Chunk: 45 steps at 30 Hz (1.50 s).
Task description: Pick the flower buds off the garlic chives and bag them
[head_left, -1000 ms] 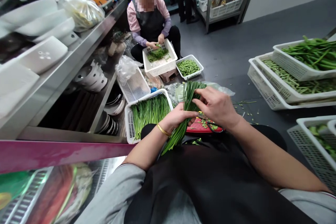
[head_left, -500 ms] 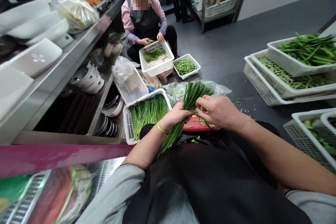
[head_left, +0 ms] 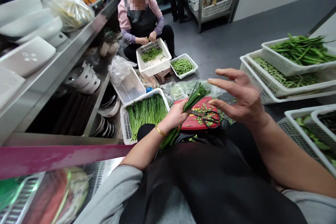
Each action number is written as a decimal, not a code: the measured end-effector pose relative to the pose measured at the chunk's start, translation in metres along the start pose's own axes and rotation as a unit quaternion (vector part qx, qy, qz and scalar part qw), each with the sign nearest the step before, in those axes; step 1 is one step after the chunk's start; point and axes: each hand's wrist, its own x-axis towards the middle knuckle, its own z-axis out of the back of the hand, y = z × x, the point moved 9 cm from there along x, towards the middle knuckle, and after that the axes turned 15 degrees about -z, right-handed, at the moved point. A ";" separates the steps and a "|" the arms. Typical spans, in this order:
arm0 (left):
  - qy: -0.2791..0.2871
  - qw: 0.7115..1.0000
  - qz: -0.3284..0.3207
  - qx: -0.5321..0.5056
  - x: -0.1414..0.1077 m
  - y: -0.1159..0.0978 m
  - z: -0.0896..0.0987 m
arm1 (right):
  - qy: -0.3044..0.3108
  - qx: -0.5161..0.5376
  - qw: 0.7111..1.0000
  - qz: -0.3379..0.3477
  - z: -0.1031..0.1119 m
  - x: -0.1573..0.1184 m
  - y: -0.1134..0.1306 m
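My left hand (head_left: 176, 114) is closed around a bunch of garlic chives (head_left: 196, 97), whose upper ends stick out above the fist and whose other ends hang down toward my lap. Off to the right, my right hand (head_left: 240, 94) is raised with its fingers spread and nothing in it. Below and between the hands lies a red stool top or board (head_left: 189, 123) strewn with green trimmings. A pair of scissors with black handles (head_left: 211, 119) rests on it. Left of my left hand, a white basket (head_left: 126, 126) holds more long green chives (head_left: 147, 112).
Ahead, a person (head_left: 144, 17) sits handling greens over a white basket (head_left: 154, 70); a smaller basket of cut beans (head_left: 183, 66) stands beside it. Stacked baskets (head_left: 294, 70) of green vegetables are on the right. A steel shelf (head_left: 73, 54) with white dishes runs along the left.
My right hand has let go of the chives and swung right and up, its fingers opening. The bunch in my left hand looks thinner. The scissors are now uncovered.
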 end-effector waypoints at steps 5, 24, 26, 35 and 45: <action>0.017 1.000 -0.011 0.020 0.001 0.000 -0.006 | -0.014 -0.166 0.974 0.156 -0.015 -0.003 0.032; 0.003 0.999 0.008 0.035 -0.002 0.009 0.000 | 0.068 -0.190 0.970 0.134 -0.049 0.001 0.017; -0.003 0.999 0.011 0.043 -0.002 0.010 0.002 | 0.084 -0.167 0.974 0.127 -0.051 -0.001 0.012; 0.000 0.997 0.022 0.079 -0.003 0.011 0.006 | 0.050 -0.152 0.982 0.100 -0.051 -0.004 -0.003; 0.001 0.994 0.032 0.109 -0.005 0.015 0.006 | 0.027 -0.127 0.989 0.073 -0.033 -0.005 -0.004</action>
